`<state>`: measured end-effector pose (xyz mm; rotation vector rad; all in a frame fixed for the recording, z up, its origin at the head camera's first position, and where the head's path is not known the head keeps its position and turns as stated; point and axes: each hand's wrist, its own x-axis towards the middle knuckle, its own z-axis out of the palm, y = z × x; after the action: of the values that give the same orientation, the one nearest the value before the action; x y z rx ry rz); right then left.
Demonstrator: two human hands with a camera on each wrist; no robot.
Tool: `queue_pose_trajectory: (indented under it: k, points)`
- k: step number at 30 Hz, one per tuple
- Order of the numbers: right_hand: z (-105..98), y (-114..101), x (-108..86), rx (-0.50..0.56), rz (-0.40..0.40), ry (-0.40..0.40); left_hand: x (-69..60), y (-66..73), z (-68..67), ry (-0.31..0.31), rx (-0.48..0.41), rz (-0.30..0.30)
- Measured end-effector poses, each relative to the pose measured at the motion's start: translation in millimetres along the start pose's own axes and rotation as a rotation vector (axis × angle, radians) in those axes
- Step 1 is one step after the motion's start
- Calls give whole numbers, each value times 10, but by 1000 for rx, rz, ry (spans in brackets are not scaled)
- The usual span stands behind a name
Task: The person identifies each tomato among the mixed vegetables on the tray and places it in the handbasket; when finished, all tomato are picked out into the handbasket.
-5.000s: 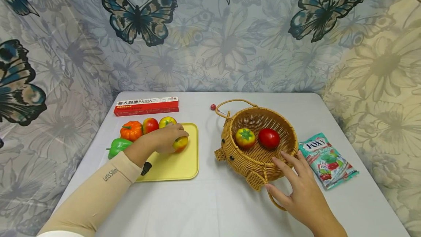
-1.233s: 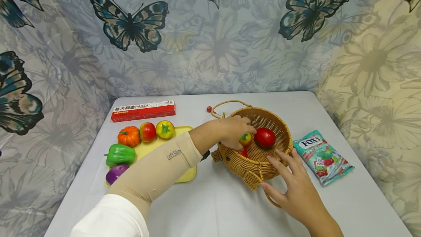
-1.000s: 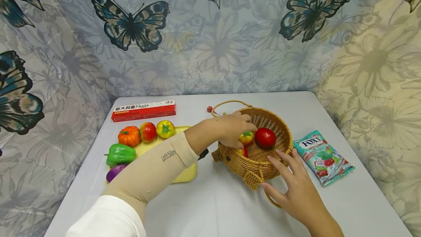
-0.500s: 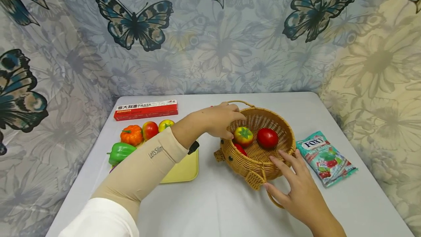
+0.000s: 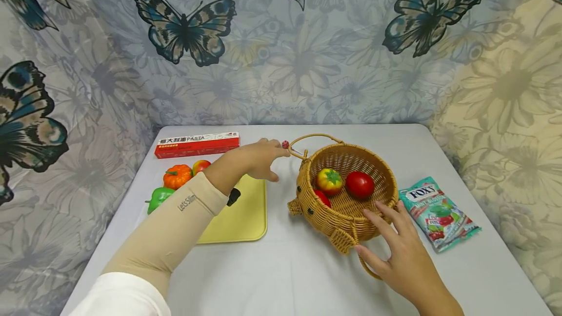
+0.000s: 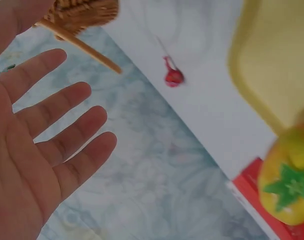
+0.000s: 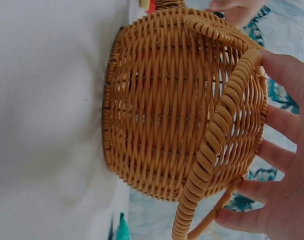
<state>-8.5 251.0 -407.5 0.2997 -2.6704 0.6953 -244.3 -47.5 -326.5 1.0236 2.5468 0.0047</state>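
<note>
My left hand (image 5: 262, 159) hovers above the table between the yellow tray (image 5: 246, 228) and the wicker basket (image 5: 338, 213), holding nothing. In the left wrist view its fingers (image 6: 74, 137) are spread and fairly straight. My right hand (image 5: 401, 257) rests fingertips on the basket's near right rim, thumb by the looped handle (image 7: 212, 145). Inside the basket lie a yellow-and-red fruit with a green star-shaped top (image 5: 329, 181), a glossy red tomato-like fruit (image 5: 360, 185) and a partly hidden red fruit (image 5: 322, 198).
An orange pumpkin (image 5: 177, 176), a green pepper (image 5: 159, 198) and a red fruit (image 5: 201, 166) sit on the tray's left side, partly behind my arm. A pasta box (image 5: 197, 145) lies behind. A lollipop (image 5: 285, 145) and a FOXS candy bag (image 5: 439, 213) flank the basket.
My left hand took a yellow-and-red fruit from the tray, reached into the basket and let go of it there. It has since withdrawn leftward, now empty. The right hand has stayed at the rim.
</note>
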Motion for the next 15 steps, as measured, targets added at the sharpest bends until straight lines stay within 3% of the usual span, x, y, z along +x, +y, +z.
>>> queue_pose_trajectory:
  k: [7, 15]
  points:
    - [7, -1, 1, 0, 5, -7, -93, -364, 191, -31, -68, -132]
    - [3, -1, 2, -6, 2, -3, -219, -652, 344, -24, -93, -193]
